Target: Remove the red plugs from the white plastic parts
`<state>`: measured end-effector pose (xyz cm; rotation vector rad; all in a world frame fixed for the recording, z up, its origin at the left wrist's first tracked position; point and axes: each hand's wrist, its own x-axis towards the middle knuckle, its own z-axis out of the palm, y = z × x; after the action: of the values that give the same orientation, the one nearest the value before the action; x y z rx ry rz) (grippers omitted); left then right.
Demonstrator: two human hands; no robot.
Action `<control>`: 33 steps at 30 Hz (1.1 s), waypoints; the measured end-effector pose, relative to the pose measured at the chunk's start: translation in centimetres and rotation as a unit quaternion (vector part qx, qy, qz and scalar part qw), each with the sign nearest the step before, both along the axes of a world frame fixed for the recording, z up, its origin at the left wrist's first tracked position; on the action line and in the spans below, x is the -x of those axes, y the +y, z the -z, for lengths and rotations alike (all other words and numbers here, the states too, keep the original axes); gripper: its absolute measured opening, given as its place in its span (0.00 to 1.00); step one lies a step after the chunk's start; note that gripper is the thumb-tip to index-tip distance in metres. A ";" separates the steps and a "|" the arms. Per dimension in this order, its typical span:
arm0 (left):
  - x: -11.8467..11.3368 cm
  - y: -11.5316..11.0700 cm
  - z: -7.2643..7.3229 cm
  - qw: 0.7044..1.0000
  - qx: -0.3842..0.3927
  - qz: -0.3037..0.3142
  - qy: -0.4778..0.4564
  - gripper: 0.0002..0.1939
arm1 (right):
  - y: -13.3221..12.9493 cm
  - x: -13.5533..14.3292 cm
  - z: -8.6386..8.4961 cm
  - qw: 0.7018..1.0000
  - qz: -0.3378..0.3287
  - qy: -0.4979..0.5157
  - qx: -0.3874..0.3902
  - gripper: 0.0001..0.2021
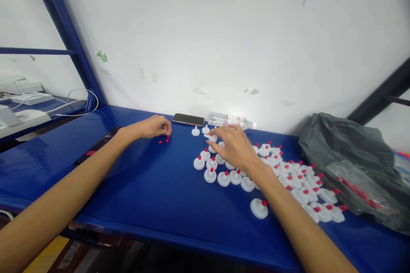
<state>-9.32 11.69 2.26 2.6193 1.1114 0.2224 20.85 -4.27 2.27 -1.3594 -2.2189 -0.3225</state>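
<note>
My left hand (156, 126) is closed in a pinch just above a few tiny red caps (167, 140) on the blue table; whether a cap is between the fingertips is hidden. Between the thumb and fingers of my right hand (235, 145) is a white nozzle lid (212, 137), tilted with its bare spout pointing left. Two more white lids without red tips (195, 132) stand upright just behind it. Many white lids with red tips (210, 175) spread around and under my right forearm, and one red-tipped lid (259, 208) sits apart near the front.
A phone (188, 120) and a clear plastic bottle (229, 120) lie along the wall. Another phone (99, 145) is partly behind my left forearm. At the right, a dark plastic bag (346, 149) carries a clear bag of red pieces (360, 190). Blue shelf posts (72, 30) rise at left.
</note>
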 end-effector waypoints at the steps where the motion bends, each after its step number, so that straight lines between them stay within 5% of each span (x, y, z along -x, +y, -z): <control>1: -0.1 0.0 0.1 1.000 -0.015 -0.002 -0.004 0.09 | 0.0 0.0 0.0 1.000 -0.003 -0.001 -0.002 0.08; 7: -2.0 -1.9 -0.5 0.990 -0.129 -0.027 -0.054 0.12 | 0.0 0.1 -0.1 1.000 -0.009 0.016 -0.021 0.09; 11: -4.7 -4.9 -0.5 0.970 -0.205 0.033 -0.129 0.14 | 0.0 0.1 -0.1 1.000 -0.012 0.017 -0.021 0.09; 17: -7.4 -8.0 1.2 0.948 -0.212 0.131 -0.197 0.14 | 0.1 0.1 0.0 1.000 -0.015 0.002 -0.016 0.10; 25: -7.8 -8.4 1.8 0.936 -0.210 0.135 -0.248 0.12 | 0.1 0.3 0.0 0.998 -0.049 -0.005 -0.028 0.09; 33: -8.2 -9.6 1.5 0.930 -0.217 0.120 -0.273 0.11 | 0.0 0.4 0.3 0.989 -0.073 0.124 0.022 0.17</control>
<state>-1.09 2.08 0.78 2.7405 0.5900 1.1752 20.47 -4.27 2.01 -1.1815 -2.1121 -0.0494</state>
